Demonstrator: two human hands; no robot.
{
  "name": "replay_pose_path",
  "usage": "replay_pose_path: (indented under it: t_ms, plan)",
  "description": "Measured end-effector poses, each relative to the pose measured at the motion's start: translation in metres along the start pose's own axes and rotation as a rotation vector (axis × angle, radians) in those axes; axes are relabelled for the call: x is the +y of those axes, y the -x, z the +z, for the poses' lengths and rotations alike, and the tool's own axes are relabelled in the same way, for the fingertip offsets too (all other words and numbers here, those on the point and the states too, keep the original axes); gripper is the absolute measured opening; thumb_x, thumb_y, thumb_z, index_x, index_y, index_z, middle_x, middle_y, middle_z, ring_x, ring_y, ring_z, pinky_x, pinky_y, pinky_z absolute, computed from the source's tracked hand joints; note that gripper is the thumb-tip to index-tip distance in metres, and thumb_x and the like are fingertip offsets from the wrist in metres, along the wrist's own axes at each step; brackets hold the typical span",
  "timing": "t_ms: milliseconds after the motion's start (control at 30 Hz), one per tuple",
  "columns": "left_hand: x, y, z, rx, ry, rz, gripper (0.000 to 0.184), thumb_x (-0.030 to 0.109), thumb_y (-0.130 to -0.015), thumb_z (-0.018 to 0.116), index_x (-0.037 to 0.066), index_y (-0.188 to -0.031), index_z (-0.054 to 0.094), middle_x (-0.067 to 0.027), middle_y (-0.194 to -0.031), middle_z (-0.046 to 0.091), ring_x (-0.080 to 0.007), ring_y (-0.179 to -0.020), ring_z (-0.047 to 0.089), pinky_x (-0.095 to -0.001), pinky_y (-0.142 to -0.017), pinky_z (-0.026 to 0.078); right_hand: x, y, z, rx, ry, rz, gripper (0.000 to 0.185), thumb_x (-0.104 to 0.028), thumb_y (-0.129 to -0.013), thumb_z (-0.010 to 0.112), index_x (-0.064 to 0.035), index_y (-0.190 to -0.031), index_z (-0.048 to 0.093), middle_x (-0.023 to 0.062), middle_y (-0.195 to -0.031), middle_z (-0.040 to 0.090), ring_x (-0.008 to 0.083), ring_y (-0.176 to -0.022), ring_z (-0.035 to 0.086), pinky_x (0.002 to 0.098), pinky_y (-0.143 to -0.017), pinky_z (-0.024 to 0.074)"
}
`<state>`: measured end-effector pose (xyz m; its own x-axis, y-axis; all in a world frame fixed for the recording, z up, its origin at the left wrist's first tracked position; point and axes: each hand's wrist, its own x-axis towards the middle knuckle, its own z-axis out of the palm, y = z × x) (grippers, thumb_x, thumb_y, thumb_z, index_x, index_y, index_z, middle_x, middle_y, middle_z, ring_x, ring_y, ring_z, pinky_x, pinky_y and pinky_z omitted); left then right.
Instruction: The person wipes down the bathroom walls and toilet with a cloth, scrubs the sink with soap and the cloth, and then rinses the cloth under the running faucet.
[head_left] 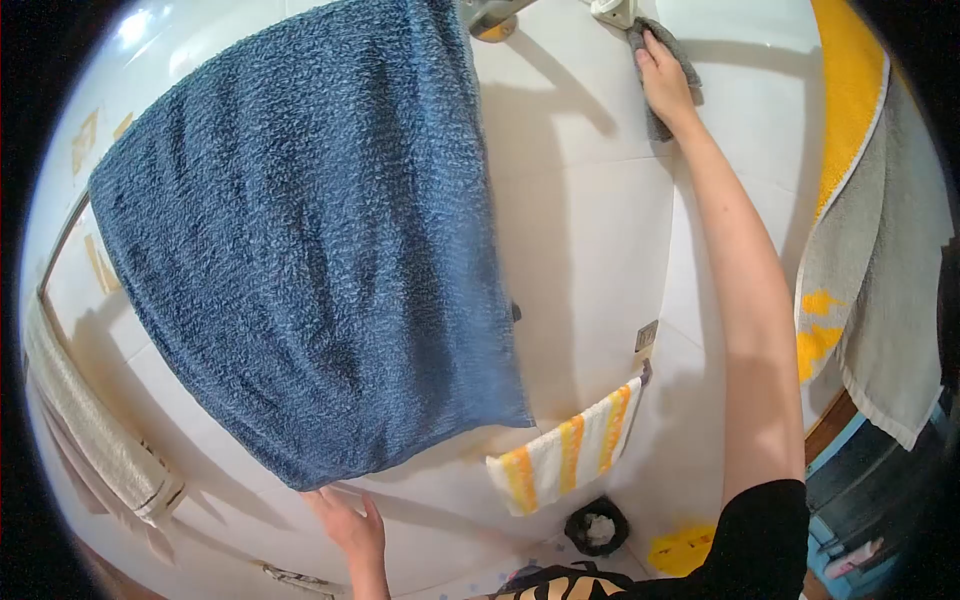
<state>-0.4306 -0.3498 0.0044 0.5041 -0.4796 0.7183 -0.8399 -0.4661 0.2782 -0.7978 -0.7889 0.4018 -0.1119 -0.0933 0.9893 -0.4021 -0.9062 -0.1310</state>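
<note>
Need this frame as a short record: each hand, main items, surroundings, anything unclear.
left_hand: left hand at the lower edge of the blue towel, fingertips hidden
right_hand: right hand on a grey cloth against the white wall
blue_towel: large, spread across the view's left half, top cut off by the frame
below: striped towel hanging; black bin with something white inside
far_right: yellow towel
unclear: whether the left hand grips the towel; how firmly the right holds the cloth

Black short sleeve; black shirt with large tan print
</note>
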Motion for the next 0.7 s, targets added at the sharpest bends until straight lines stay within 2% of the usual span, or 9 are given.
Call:
replay_pose_path:
  t_ms: [100, 133, 233, 333, 433, 467, 500, 567, 700]
  plan:
    - [0.004, 0.001, 0.000, 0.010, 0.022, -0.017, 0.088, 0.004, -0.069, 0.066, -0.006, -0.139, 0.014, -0.0321, -0.142, 0.014, -0.0457, -0.133, 0.014, -0.0463, -0.109, 0.016, -0.010, 0.005, 0.003, 0.025, 0.058, 0.032, 0.045, -0.022, -0.092, 0.044, 0.0022, -0.130, 0.042, 0.0185, -0.131, 0.047, 0.0287, -0.123, 0.043, 0.0315, -0.102, 0.0305]
    - [0.004, 0.000, 0.001, 0.010, 0.016, -0.027, 0.086, 0.004, -0.069, 0.066, -0.007, -0.138, 0.015, -0.0329, -0.142, 0.014, -0.0462, -0.133, 0.014, -0.0465, -0.109, 0.016, -0.020, 0.016, 0.006, 0.077, 0.054, 0.014, 0.039, -0.014, -0.088, 0.046, -0.0017, -0.125, 0.048, 0.0209, -0.125, 0.050, 0.0347, -0.117, 0.046, 0.0378, -0.097, 0.0357]
    - [-0.001, 0.004, 0.009, 0.002, 0.005, -0.050, 0.084, 0.005, -0.069, 0.067, -0.009, -0.136, 0.017, -0.0348, -0.141, 0.014, -0.0477, -0.132, 0.014, -0.0469, -0.109, 0.017, -0.050, 0.065, 0.026, 0.165, 0.100, -0.062, 0.036, -0.009, -0.088, 0.046, -0.0014, -0.123, 0.050, 0.0203, -0.121, 0.053, 0.0341, -0.111, 0.051, 0.0376, -0.093, 0.0389]
    - [-0.002, 0.003, 0.011, 0.003, -0.023, -0.061, 0.083, 0.005, -0.068, 0.067, -0.011, -0.134, 0.019, -0.0367, -0.139, 0.014, -0.0494, -0.131, 0.014, -0.0473, -0.109, 0.018, -0.073, 0.085, 0.040, 0.117, -0.037, -0.167, 0.032, -0.006, -0.087, 0.046, -0.0009, -0.118, 0.054, 0.0198, -0.112, 0.058, 0.0332, -0.105, 0.055, 0.0364, -0.090, 0.0415]
    - [0.000, 0.002, 0.007, 0.002, -0.026, -0.067, 0.082, 0.005, -0.068, 0.067, -0.011, -0.133, 0.020, -0.0374, -0.139, 0.014, -0.0501, -0.131, 0.014, -0.0477, -0.108, 0.019, -0.089, 0.072, 0.042, 0.051, -0.128, -0.182, 0.029, -0.004, -0.086, 0.047, -0.0005, -0.113, 0.058, 0.0199, -0.105, 0.062, 0.0346, -0.101, 0.057, 0.0358, -0.088, 0.0432]
    - [0.002, 0.002, 0.007, 0.008, -0.010, -0.076, 0.082, 0.005, -0.068, 0.066, -0.010, -0.134, 0.020, -0.0374, -0.139, 0.014, -0.0502, -0.131, 0.014, -0.0480, -0.108, 0.019, -0.090, 0.061, 0.042, 0.047, -0.168, -0.211, 0.027, -0.003, -0.084, 0.048, 0.0006, -0.108, 0.061, 0.0180, -0.102, 0.064, 0.0306, -0.097, 0.060, 0.0343, -0.086, 0.0442]
    - [0.003, 0.002, 0.006, 0.013, -0.011, -0.084, 0.082, 0.005, -0.068, 0.066, -0.010, -0.134, 0.020, -0.0374, -0.139, 0.014, -0.0502, -0.131, 0.014, -0.0480, -0.108, 0.019, -0.094, 0.049, 0.040, 0.045, -0.176, -0.217, 0.027, -0.003, -0.084, 0.048, 0.0006, -0.108, 0.061, 0.0180, -0.102, 0.064, 0.0306, -0.097, 0.060, 0.0343, -0.086, 0.0442]
    - [0.005, 0.000, 0.001, 0.022, 0.035, -0.067, 0.063, 0.003, -0.068, 0.065, -0.012, -0.119, 0.032, -0.0391, -0.137, 0.015, -0.0524, -0.130, 0.013, -0.0523, -0.106, 0.020, -0.108, 0.021, 0.033, -0.027, -0.183, -0.098, 0.028, -0.003, -0.086, 0.052, 0.0023, -0.113, 0.059, 0.0101, -0.102, 0.065, 0.0157, -0.093, 0.059, 0.0266, -0.084, 0.0440]
    - [0.004, 0.000, -0.003, 0.016, 0.067, -0.082, 0.058, 0.004, -0.070, 0.064, -0.011, -0.117, 0.034, -0.0414, -0.135, 0.015, -0.0528, -0.130, 0.014, -0.0513, -0.106, 0.021, -0.162, -0.044, 0.021, 0.146, -0.601, -0.093, 0.026, -0.003, -0.082, 0.054, 0.0017, -0.107, 0.062, 0.0039, -0.091, 0.065, 0.0082, -0.079, 0.055, 0.0223, -0.073, 0.0445]
